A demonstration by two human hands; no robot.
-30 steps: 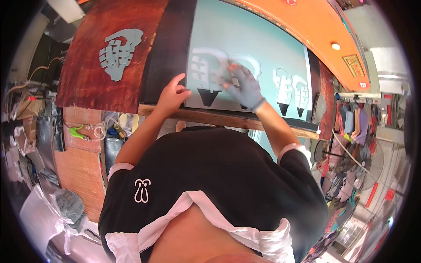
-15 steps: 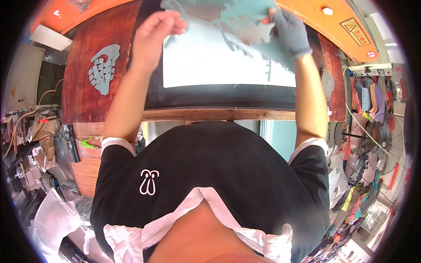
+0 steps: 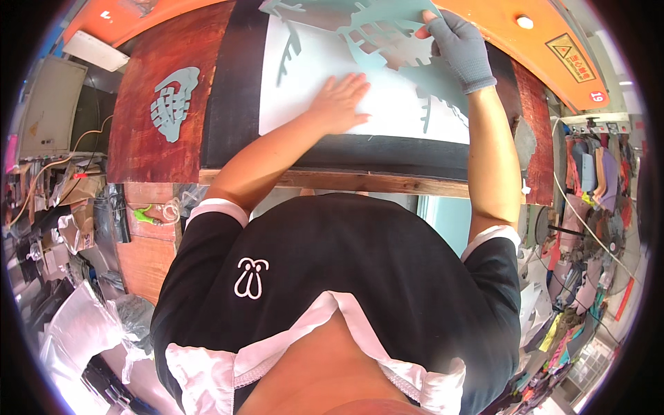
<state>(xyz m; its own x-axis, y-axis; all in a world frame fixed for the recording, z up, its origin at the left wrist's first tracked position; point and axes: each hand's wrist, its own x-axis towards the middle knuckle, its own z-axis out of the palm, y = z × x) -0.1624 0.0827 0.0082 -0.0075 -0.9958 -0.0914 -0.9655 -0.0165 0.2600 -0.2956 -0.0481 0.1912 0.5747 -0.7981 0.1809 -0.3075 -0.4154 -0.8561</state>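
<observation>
My left hand (image 3: 340, 104), bare, lies with fingers spread over a bright white board (image 3: 287, 114) on the black surface (image 3: 232, 131). It holds nothing. Gripped at its right edge by my right hand (image 3: 458, 54), in a grey glove, a thin grey-green sheet (image 3: 401, 15) with cut-out openings is raised above the far part of the board. Its far edge runs out of view. Slotted grey-green strips (image 3: 289, 55) show near the board's far left, and another dark slotted shape (image 3: 425, 111) lies at its right.
Cut grey-green pieces (image 3: 174, 104) rest on the reddish-brown wooden top (image 3: 138, 124) at left. An orange machine body (image 3: 546, 41) borders the far side. Hanging coloured pieces (image 3: 588, 162) crowd the right; plastic bags (image 3: 86, 318) lie lower left. A green-handled tool (image 3: 143, 215) sits below the tabletop.
My left hand has let go of the sheet and come down, nearer and rightward, onto the white board. My right hand still grips the sheet, its position little changed.
</observation>
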